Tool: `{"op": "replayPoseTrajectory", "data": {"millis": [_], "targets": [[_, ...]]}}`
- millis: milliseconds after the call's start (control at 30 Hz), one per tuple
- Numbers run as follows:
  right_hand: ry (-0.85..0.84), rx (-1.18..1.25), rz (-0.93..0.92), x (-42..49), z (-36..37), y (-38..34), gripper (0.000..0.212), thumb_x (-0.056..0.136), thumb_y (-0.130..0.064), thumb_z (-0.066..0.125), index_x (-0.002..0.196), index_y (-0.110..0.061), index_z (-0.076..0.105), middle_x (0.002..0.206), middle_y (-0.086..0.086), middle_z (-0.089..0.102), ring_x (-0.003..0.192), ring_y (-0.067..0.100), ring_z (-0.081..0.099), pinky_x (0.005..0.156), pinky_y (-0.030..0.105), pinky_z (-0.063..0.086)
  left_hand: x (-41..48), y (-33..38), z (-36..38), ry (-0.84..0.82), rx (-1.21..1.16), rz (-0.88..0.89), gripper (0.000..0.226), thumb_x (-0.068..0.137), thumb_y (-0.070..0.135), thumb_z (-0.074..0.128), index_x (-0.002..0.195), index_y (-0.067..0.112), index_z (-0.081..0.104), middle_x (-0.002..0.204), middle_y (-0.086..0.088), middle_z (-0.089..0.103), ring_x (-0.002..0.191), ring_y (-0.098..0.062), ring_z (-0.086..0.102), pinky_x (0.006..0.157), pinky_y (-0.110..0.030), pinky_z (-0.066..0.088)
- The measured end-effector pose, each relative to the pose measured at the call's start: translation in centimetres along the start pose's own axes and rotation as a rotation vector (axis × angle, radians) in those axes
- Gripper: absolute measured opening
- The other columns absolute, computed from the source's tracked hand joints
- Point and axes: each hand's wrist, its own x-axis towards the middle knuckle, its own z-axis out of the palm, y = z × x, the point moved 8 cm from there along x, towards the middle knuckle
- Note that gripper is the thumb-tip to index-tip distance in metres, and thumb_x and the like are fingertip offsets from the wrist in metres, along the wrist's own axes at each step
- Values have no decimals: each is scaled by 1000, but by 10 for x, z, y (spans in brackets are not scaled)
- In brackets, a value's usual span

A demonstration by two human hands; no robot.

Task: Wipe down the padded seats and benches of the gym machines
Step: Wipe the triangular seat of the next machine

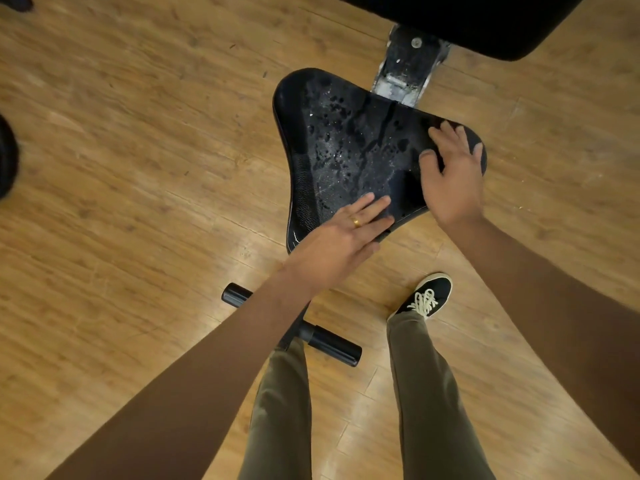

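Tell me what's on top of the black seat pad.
On the seat pad: left hand flat at its near edge, right hand flat on its right corner, pale speckles and blotches. Anything under the palms is hidden.

Warm, fairly bright indoor light; glare streaks the floor (242, 252) just below the seat (346, 150), and the far left blurs.

The left arm (194, 368) runs straight from the lower left of the frame up toward the centre. It ends in the left grip (346, 233), palm down, fingers straight and close together, with a gold ring (356, 222) on one finger. The right arm (554, 289) enters from the right edge. The right grip (453, 178) lies palm down, right of centre, fingers spread and nearly straight. Both legs (429, 393) stand at bottom centre.
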Motion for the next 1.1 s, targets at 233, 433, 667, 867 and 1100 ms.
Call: {"op": "replayPoseTrajectory", "data": {"millis": [233, 433, 667, 867, 1100], "targets": [[-26, 173, 21, -125, 23, -53, 43, 106, -24, 39, 149, -14, 42, 159, 0, 33, 151, 11, 17, 125, 42, 14, -78, -70, -12, 147, -187, -474, 51, 108, 32, 30, 157, 20, 23, 166, 10, 11, 153, -15, 6, 122, -35, 20], [-71, 14, 9, -125, 65, -80, 77, 97, -56, 46, 155, -10, 27, 166, 2, 15, 154, 17, -3, 125, 43, 7, -79, -71, -2, 154, -154, -415, 53, 108, 32, 26, 159, 19, 17, 166, 10, 3, 153, -13, 0, 122, -24, 10], [106, -13, 158, -121, 56, -55, 59, 108, -40, 29, 157, -8, 21, 166, 6, 13, 154, 23, -2, 124, 45, 19, -77, -71, -4, 121, -61, -419, 54, 107, 35, 22, 158, 19, 17, 166, 10, 4, 153, -10, -2, 116, -12, 6], [283, 223, 408, -99, 41, -31, 61, 106, -28, 37, 156, 0, 16, 166, 12, 5, 153, 31, -4, 125, 39, 9, -47, -60, -2, 130, 13, -496, 52, 108, 25, 27, 157, 7, 21, 166, -5, 7, 153, -17, -3, 124, -48, 14], [265, 180, 332, -89, 42, -30, 58, 107, -24, 34, 156, 2, 16, 166, 13, 5, 153, 32, -6, 121, 31, 2, -15, -55, 1, 219, 141, -741, 54, 106, 28, 24, 156, 7, 21, 165, -8, 11, 153, -21, 5, 125, -41, 7]]}}
